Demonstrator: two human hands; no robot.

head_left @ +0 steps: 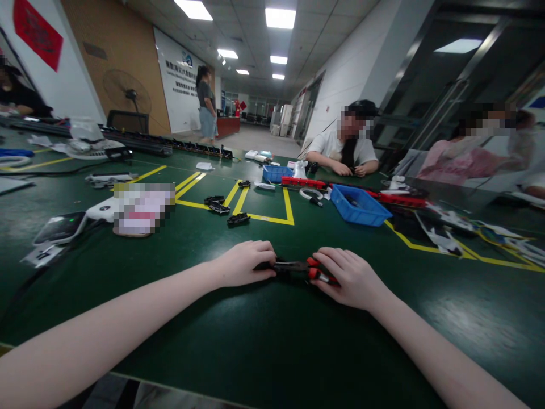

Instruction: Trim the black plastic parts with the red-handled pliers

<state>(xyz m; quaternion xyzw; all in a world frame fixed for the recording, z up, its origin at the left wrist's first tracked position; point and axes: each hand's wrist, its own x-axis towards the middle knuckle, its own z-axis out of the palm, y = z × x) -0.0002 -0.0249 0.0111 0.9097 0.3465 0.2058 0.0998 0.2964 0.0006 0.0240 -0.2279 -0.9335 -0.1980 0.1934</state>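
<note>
My left hand (247, 264) pinches a black part (267, 265) over the green table (264, 341). The pliers (304, 266), dark-nosed and red-handled, point at it, handles gripped by my right hand's (351, 277) curled fingers. Beyond, my feed shows a small blue tray (276, 175), contents unreadable, then a larger tray (361, 213) holding something dark.
</note>
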